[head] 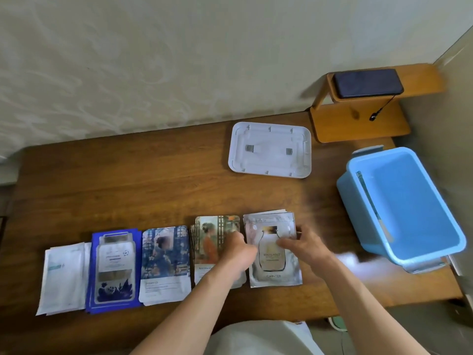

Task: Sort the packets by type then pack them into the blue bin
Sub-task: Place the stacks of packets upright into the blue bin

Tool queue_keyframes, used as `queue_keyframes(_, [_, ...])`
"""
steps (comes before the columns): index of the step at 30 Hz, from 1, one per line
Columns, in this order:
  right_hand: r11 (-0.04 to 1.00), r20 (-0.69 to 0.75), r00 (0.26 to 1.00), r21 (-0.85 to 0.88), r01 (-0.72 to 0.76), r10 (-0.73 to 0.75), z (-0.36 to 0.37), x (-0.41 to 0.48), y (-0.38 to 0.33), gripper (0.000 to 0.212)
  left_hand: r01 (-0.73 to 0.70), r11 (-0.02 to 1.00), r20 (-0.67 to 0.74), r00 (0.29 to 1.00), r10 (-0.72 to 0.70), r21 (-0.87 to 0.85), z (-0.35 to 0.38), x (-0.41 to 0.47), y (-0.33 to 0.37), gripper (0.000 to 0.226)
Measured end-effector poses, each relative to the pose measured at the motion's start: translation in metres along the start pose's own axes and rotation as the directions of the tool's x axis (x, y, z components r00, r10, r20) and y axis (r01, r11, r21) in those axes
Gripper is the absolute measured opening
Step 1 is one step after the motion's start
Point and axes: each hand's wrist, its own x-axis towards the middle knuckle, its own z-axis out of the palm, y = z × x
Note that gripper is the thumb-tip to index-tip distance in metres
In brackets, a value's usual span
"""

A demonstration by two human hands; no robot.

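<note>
Gripping silver stack (271, 263): left hand (239, 249), right hand (305, 244) (blurry).

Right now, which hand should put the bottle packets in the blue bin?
Probably the right hand: it is on the bottle packets at the edge nearest the blue bin; the left hand is farther away.

Single head-worn wide-angle view, close, steeply down onto the wooden table (158, 180)

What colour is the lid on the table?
White: the lid shows best in head view.
</note>
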Motion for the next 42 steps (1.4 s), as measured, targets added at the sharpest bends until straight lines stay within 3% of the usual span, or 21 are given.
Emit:
queue_keyframes(10, [0.994,0.132,0.991,0.102,-0.034,0.021,0.008,0.011,0.004,0.026,-0.004,0.998,-0.077,0.997,-0.001,-0.063,0.017,-0.002,0.003,0.031])
queue_keyframes(15, [0.999,0.112,0.993,0.007,0.033,-0.034,0.013,0.011,0.01,0.03,-0.066,0.984,-0.042,0.997,0.06,-0.166,0.02,-0.001,0.0,0.057])
queue_keyframes(17, [0.999,0.118,0.992,-0.016,0.051,-0.048,0.013,0.008,0.013,0.047,-0.083,0.979,-0.031,0.996,0.078,-0.189,0.022,-0.001,0.0,0.062])
queue_keyframes(20, [0.996,0.102,0.993,0.063,0.06,-0.066,0.016,0.008,0.024,0.095,-0.076,0.978,-0.05,0.996,0.068,-0.194,0.027,0.002,0.001,0.056])
queue_keyframes(21, [0.992,0.099,0.992,0.104,0.071,-0.082,0.017,0.004,0.023,0.095,-0.065,0.976,-0.052,0.997,0.055,-0.209,0.027,0.002,0.003,0.053])
queue_keyframes(25, [0.962,0.021,0.973,0.154,0.224,-0.23,0.007,-0.011,0.016,0.056,-0.044,0.951,-0.03,0.999,0.036,-0.306,0.02,-0.004,0.016,0.04])
queue_keyframes(29, [0.886,-0.011,0.9,0.171,0.43,-0.435,-0.016,-0.019,0.007,0.057,-0.189,0.82,0.069,0.961,0.267,-0.541,-0.004,-0.016,0.031,0.073])
queue_keyframes(31, [0.852,-0.01,0.866,0.174,0.494,-0.5,-0.024,-0.02,0.003,0.058,-0.271,0.77,0.06,0.926,0.372,-0.577,-0.013,-0.016,0.035,0.079])
queue_keyframes(34, [0.818,-0.052,0.828,0.132,0.559,-0.558,-0.028,-0.02,0.0,0.055,-0.423,0.754,-0.017,0.877,0.48,-0.504,-0.014,-0.016,0.036,0.068])
queue_keyframes(37, [0.802,-0.079,0.806,0.081,0.592,-0.587,-0.023,-0.017,0.004,0.046,-0.613,0.706,-0.108,0.777,0.621,-0.354,-0.003,-0.009,0.023,0.061])
queue_keyframes(42, [0.829,-0.069,0.829,0.046,0.558,-0.555,-0.011,-0.009,0.025,0.045,-0.675,0.688,-0.152,0.734,0.662,-0.266,0.013,0.003,0.0,0.052])
